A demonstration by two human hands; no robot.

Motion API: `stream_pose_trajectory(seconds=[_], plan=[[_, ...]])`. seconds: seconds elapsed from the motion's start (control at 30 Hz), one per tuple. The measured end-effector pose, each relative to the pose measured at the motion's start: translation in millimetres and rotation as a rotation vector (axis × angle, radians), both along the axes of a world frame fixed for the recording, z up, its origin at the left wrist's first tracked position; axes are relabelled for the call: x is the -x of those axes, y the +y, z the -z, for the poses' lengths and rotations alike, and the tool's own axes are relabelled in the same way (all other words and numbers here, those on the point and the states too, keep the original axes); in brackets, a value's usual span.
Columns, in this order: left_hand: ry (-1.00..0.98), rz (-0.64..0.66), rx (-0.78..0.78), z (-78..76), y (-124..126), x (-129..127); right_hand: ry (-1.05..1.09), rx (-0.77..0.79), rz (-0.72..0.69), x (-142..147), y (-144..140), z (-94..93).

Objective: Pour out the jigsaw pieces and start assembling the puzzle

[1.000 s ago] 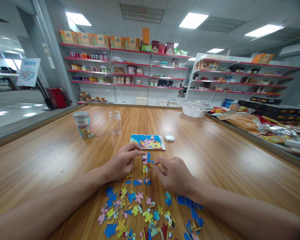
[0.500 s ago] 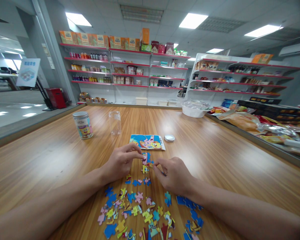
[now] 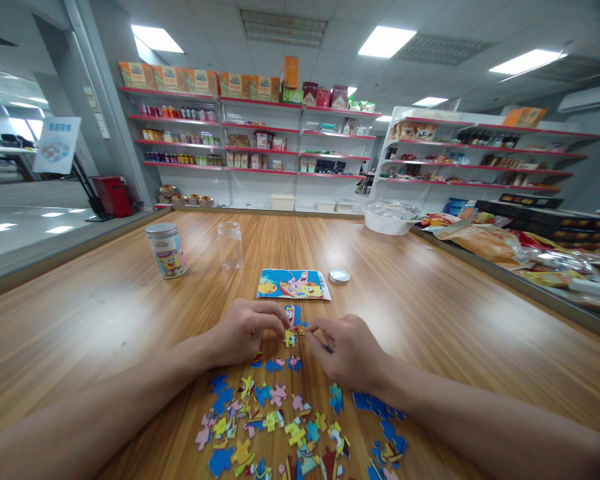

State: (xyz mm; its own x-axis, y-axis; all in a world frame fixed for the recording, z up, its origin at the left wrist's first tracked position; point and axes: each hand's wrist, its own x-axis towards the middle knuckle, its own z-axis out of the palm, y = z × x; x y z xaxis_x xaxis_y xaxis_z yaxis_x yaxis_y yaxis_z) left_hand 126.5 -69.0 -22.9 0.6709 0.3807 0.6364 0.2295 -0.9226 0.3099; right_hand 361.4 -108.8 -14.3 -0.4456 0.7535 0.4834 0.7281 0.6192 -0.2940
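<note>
A small joined cluster of jigsaw pieces point(image 3: 293, 319), blue, pink and yellow, lies flat on the table between my hands. My left hand point(image 3: 253, 328) curls over from the left, its fingertips on the cluster's left edge; its thumb is mostly hidden. From the right, my right hand point(image 3: 345, 347) has thumb and index finger closed at the cluster's right edge. Just beyond lies the picture card point(image 3: 294, 285) with cartoon figures. Several loose jigsaw pieces point(image 3: 275, 393) are spread nearer to me, and blue pieces point(image 3: 375, 403) lie by my right forearm.
A printed can point(image 3: 166, 252) with a lid stands at the left, beside a clear plastic jar point(image 3: 230, 247). A silver lid point(image 3: 339, 276) lies right of the card. Farther back are a white bowl point(image 3: 387, 220) and snack packets point(image 3: 500, 243) along the right edge.
My left hand has drawn slightly lower, its fingers sliding down the cluster's left edge. The picture card's left corner now shows. My right hand has barely moved.
</note>
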Motion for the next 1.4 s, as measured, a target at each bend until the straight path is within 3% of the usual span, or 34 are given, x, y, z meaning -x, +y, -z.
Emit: stream_pose_trajectory(seconds=[0.27,0.47,0.73,0.97,1.2,1.4], plan=[[0.052,0.033,-0.017,1.0,1.1,-1.5,-0.041,-0.004,-0.153,-0.4,-3.7,-1.0],[0.032,0.043,0.021,2.1,2.9,-2.0,-0.156,-0.012,-0.024,-1.3,-2.7,-1.7],[0.035,0.051,0.022,2.8,3.5,-1.3,-0.192,-0.061,-0.007,-0.7,-1.5,-0.4],[0.032,0.057,0.032,0.2,2.1,-1.1,-0.112,-0.081,-0.45,-4.0,-5.9,0.0],[0.036,0.07,0.052,0.3,1.2,-0.7,-0.082,-0.146,-0.505,-5.6,-4.1,0.2],[0.051,0.067,-0.009,-1.6,1.3,-1.5,-0.059,-0.129,-0.663,-7.2,-5.4,-0.9]])
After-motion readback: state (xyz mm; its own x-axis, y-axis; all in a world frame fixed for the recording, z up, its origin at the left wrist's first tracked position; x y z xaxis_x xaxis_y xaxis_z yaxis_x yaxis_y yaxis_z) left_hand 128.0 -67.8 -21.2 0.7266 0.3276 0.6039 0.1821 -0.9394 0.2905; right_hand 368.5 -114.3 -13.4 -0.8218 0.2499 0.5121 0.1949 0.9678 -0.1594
